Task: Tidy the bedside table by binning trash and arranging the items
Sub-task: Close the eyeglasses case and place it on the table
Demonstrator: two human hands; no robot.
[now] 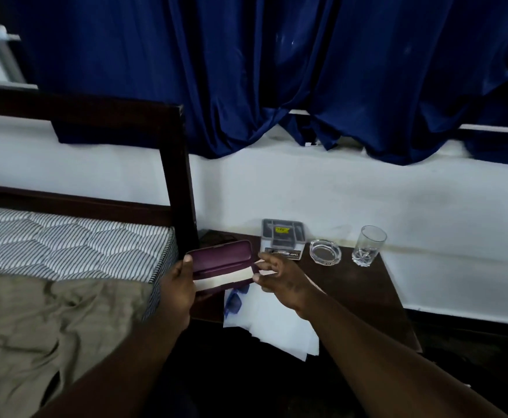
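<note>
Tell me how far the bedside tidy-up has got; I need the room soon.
Looks done: the clear box, ashtray and glass stand lined up by the wall. In hand: the left hand and right hand hold the open purple case. To do: the blue sunglasses and white papers lie loose on the table.

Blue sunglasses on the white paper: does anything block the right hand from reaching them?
Nothing visible does. The right hand holds one end of the open purple case, the left hand the other; only the case overlaps the top of the blue sunglasses.
</note>
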